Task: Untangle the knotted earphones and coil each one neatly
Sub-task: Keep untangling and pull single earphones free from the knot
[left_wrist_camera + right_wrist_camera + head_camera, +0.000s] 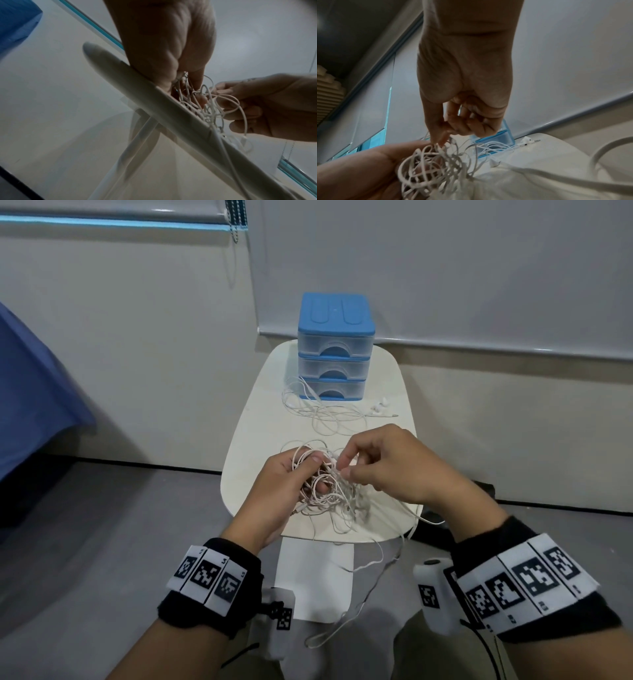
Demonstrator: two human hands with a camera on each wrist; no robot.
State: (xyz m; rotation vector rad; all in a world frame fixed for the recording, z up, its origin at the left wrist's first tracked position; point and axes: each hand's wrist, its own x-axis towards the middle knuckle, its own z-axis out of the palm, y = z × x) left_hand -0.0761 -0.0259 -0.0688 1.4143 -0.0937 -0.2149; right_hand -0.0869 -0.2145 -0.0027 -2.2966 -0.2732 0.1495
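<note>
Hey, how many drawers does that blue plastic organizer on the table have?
3. The organizer at the far end of the table stacks them: top drawer, middle drawer, bottom drawer just behind the loose earphones. None seem hidden.

White knotted earphones (329,491) bunch at the table's near edge; another loose set (325,414) sprawls behind.

Blue 3-drawer organizer (335,350) at back of white table (260,440).
</note>
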